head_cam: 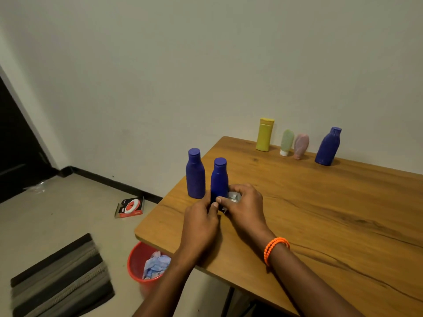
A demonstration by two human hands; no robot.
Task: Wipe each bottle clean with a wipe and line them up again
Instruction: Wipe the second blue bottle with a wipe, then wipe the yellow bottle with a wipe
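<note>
Two dark blue bottles stand near the left edge of the wooden table [320, 213]. My left hand [200, 221] grips the base of the nearer blue bottle [219, 177], which stands upright. My right hand [246, 205] presses a crumpled white wipe [234, 197] against that bottle's lower right side. The other blue bottle [195, 175] stands untouched just to its left. Along the wall at the back stand a yellow bottle [264, 135], a pale green tube [286, 143], a pink tube [301, 146] and a third blue bottle [327, 146].
A red bin [137, 264] with crumpled used wipes sits on the floor under the table's left corner. A red and black box [130, 207] lies on the floor by the wall. A striped mat [60, 277] lies at the lower left.
</note>
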